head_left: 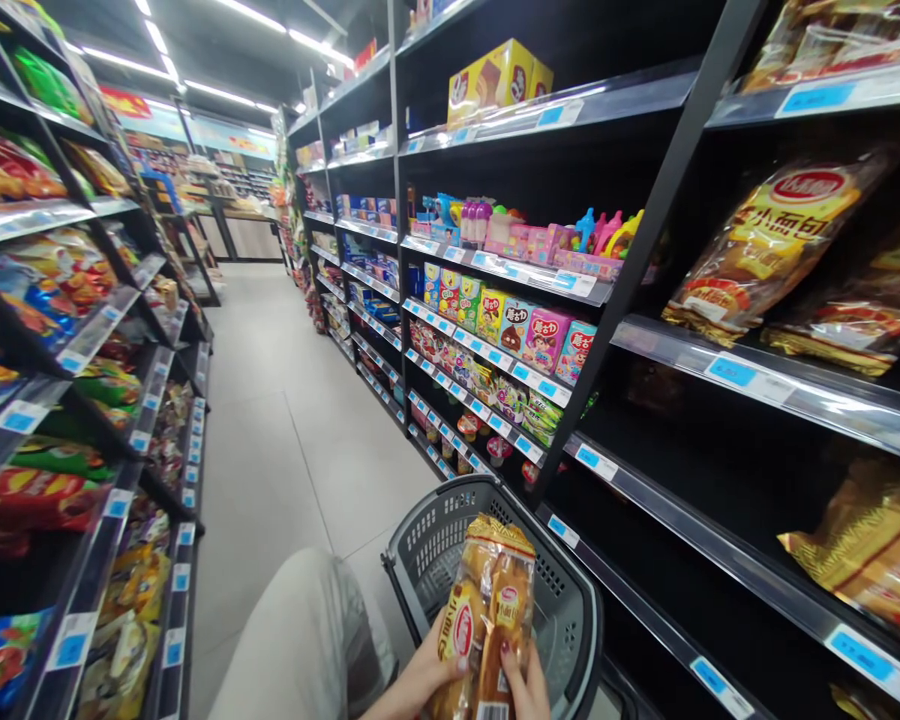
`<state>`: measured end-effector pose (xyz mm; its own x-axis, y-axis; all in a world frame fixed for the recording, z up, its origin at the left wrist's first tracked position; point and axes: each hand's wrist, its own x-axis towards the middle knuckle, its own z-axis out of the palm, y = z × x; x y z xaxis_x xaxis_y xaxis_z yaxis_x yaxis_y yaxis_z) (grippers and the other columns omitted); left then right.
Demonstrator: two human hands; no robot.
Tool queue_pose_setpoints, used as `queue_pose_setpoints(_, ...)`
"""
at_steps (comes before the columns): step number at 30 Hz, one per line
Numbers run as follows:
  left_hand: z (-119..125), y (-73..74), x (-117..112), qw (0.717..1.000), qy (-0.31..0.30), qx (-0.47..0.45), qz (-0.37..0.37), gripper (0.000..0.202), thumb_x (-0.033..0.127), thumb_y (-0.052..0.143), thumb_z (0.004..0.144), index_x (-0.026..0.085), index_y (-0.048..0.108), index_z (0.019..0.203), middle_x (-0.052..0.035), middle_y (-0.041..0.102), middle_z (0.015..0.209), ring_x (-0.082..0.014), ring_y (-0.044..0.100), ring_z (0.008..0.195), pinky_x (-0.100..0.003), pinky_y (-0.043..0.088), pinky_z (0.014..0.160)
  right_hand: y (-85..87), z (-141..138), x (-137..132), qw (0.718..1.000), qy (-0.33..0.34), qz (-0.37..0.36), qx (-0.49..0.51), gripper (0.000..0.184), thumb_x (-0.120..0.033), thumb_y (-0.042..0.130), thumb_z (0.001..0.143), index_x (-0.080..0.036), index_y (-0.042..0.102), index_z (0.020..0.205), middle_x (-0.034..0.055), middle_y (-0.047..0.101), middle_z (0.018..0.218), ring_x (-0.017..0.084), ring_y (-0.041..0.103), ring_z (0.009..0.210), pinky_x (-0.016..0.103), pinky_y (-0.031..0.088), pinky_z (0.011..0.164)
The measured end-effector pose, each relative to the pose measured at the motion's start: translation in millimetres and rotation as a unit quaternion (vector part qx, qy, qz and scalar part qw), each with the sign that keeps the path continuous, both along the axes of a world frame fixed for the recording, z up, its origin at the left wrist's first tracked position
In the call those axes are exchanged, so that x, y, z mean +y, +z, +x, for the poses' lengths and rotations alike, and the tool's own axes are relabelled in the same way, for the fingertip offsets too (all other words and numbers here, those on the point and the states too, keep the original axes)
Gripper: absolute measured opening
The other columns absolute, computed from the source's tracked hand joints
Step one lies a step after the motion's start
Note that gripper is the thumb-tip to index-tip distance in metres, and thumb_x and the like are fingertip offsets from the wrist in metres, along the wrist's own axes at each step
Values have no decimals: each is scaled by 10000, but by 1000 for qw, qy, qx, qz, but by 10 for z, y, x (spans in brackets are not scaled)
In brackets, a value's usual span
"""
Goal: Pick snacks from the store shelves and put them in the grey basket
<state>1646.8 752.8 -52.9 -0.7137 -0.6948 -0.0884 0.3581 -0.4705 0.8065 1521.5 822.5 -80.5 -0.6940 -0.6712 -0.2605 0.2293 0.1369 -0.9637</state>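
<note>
My left hand (429,677) is closed on a clear-and-gold pack of bread (461,615), its thumb lying across the front. Beside it, my right hand (527,688) grips a second, similar bread pack (508,612), with the thumb on its face. Both packs stand side by side and touch, gold crimped ends up. They are over the opening of a grey plastic shopping basket (429,530) with slotted walls. The fingers behind the packs are hidden.
More bread packs (784,235) lean on the dark shelf at right. Candy boxes and toys (525,235) fill the shelves ahead. Bagged snacks (41,500) line the left shelves. My bent knee (307,620) is left of the basket, next to the tiled aisle floor (259,430).
</note>
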Motion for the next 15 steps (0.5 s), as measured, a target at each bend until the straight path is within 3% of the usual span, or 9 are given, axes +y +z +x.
queue_pose_setpoints(9, 8, -4, 28, 999, 33, -9, 9, 779, 404, 792, 436, 222, 516, 1142, -87, 554, 1163, -292, 387, 1193, -402, 266, 1018, 20, 2, 21, 1000, 4, 6, -19, 609, -662, 593, 500, -200, 592, 897, 71, 651, 930, 299, 535, 1011, 392, 354, 931)
queue_pose_setpoints(12, 25, 85, 36, 998, 43, -20, 50, 611, 461, 709, 563, 223, 552, 1103, -62, 555, 1176, -260, 388, 1201, -372, 243, 1039, 54, 6, 14, 999, -17, -4, -45, 633, -652, 598, 507, -193, 599, 943, 81, 627, 1019, 295, 495, 1082, 387, 336, 959)
queue_pose_setpoints(15, 41, 229, 21, 994, 11, 15, 110, 470, 484, 570, 705, 206, 570, 1084, -51, 568, 1165, -242, 423, 1178, -360, 264, 1032, 68, 27, 10, 994, -34, -35, -95, 629, -625, 609, 528, -172, 608, 964, 91, 611, 1062, 292, 478, 1108, 391, 343, 961)
